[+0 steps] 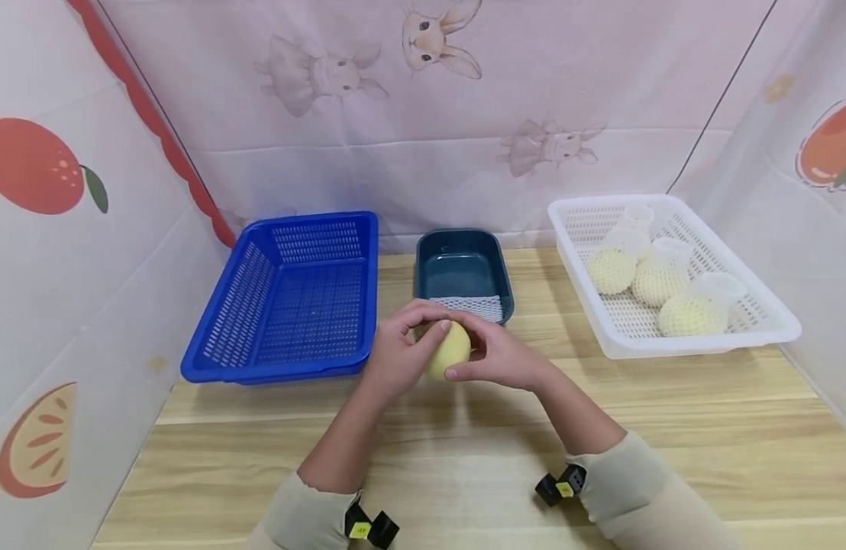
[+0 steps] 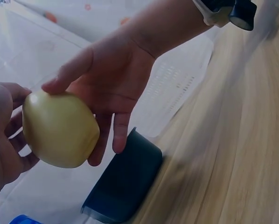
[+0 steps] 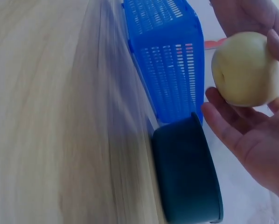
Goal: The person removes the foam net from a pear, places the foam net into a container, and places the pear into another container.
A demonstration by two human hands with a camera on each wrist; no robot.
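Both hands hold one smooth, pale yellow pear (image 1: 452, 353) between them, above the table and in front of the small dark green bin. My left hand (image 1: 404, 347) grips its left side, thumb across the top. My right hand (image 1: 498, 355) holds the other side with the thumb low on it and the fingers behind. In the left wrist view the pear (image 2: 60, 129) is bare, and the right hand's (image 2: 111, 84) fingers reach past it. A small dimple shows on the pear (image 3: 247, 69) in the right wrist view. A white foam net (image 1: 467, 308) lies in the bin's near end.
A blue slatted basket (image 1: 368, 305) stands to the left. Behind the hands is the dark green bin (image 1: 420, 267). On the right, a white basket (image 1: 622, 347) contains several pale yellow fruits in foam nets (image 1: 660, 283). Printed cloth walls (image 1: 450, 107) enclose the wooden table (image 1: 464, 473).
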